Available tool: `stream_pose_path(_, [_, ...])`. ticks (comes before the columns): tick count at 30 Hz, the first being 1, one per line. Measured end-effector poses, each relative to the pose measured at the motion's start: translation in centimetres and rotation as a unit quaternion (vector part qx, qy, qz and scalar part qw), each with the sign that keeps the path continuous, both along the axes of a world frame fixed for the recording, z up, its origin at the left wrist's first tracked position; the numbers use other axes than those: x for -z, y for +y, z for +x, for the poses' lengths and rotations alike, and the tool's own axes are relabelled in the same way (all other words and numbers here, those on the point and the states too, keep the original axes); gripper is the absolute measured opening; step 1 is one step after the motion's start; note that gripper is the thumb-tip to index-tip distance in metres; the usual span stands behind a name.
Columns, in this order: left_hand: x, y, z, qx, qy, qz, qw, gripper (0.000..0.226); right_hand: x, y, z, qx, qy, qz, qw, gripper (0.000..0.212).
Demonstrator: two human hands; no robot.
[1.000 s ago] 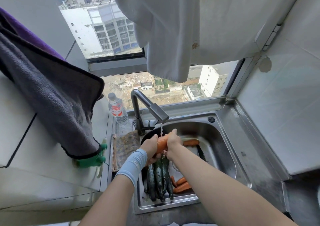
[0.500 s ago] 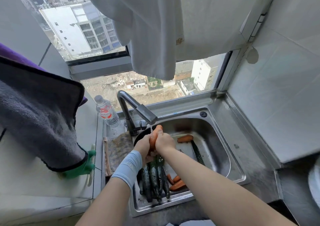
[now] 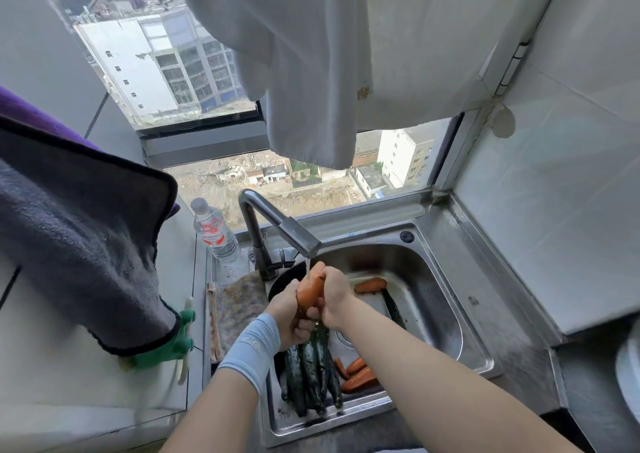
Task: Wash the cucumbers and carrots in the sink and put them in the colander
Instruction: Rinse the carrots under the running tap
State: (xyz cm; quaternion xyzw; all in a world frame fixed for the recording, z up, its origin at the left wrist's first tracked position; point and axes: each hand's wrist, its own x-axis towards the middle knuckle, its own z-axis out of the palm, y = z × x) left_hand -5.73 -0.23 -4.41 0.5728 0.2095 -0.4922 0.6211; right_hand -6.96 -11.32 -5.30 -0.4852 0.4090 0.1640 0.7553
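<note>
An orange carrot (image 3: pixel 310 288) is upright under the thin stream from the faucet (image 3: pixel 281 231), over the steel sink (image 3: pixel 446 317). My left hand (image 3: pixel 290 317) grips its lower end and my right hand (image 3: pixel 335 291) grips its upper side. Below my hands several dark green cucumbers (image 3: pixel 310 371) lie at the sink's near left, with carrots (image 3: pixel 356 374) beside them. Another carrot (image 3: pixel 370 285) and a cucumber (image 3: pixel 393 308) lie at the far side of the basin. A dark round rim (image 3: pixel 280 281) behind my hands is mostly hidden; I cannot tell whether it is the colander.
A plastic water bottle (image 3: pixel 214 232) stands left of the faucet. A brown cloth (image 3: pixel 239 305) lies on the sink's left ledge. A grey towel (image 3: pixel 79 244) and green glove (image 3: pixel 169 343) hang at left; a white cloth (image 3: pixel 304 71) hangs above. Tiled wall at right.
Both hands have stayed on the carrot and turned it more upright under the water. The camera has shifted slightly.
</note>
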Motion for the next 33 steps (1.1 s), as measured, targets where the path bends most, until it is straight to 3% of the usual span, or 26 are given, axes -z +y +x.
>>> stream_pose_path(2, [0.1,0.4,0.1,0.016,-0.008,0.022,1.000,0.067,0.1,0.8,0.0,-0.022,-0.018,0.020,0.999,0.019])
stream_pose_path(4, [-0.1,0.7,0.1,0.024,-0.002,0.047,0.999,0.067,0.7,1.4,0.5,-0.012,-0.020,0.001,1.000,0.035])
stream_pose_path(8, [-1.0,0.2,0.0,0.055,-0.051,0.093,0.993,0.048,0.9,2.0,1.0,0.009,0.039,-0.183,0.982,0.067])
stream_pose_path(12, [-0.8,-0.1,0.0,0.020,-0.074,0.091,0.993,0.033,0.2,1.7,1.3,-0.038,0.068,-0.260,0.962,0.077])
stream_pose_path(14, [-0.2,0.1,0.1,0.008,-0.078,0.099,0.992,0.038,0.3,1.4,1.4,-0.055,0.049,-0.232,0.970,0.071])
stream_pose_path(17, [-0.2,0.2,0.0,0.003,-0.081,0.079,0.994,0.038,0.7,1.6,0.5,0.002,-0.010,-0.069,0.998,0.044])
stream_pose_path(19, [-0.4,0.0,-0.1,0.001,-0.077,0.069,0.995,0.035,1.2,1.5,0.2,0.039,-0.045,-0.008,0.998,0.032])
stream_pose_path(22, [-0.6,-0.2,-0.3,0.030,-0.067,0.051,0.996,0.044,1.3,1.3,0.5,0.084,-0.019,-0.035,0.996,0.040])
stream_pose_path(25, [-0.8,-0.3,-0.7,0.076,-0.079,0.044,0.993,0.055,0.6,0.7,1.1,0.090,0.024,-0.130,0.987,0.054])
stream_pose_path(29, [-0.6,-1.0,-0.3,0.079,-0.141,0.046,0.986,0.032,0.3,-0.1,1.3,0.036,0.048,-0.272,0.961,0.065])
stream_pose_path(33, [-0.2,-1.3,-0.1,0.058,-0.142,0.060,0.986,0.045,0.7,1.1,1.6,-0.003,-0.028,-0.183,0.983,0.056])
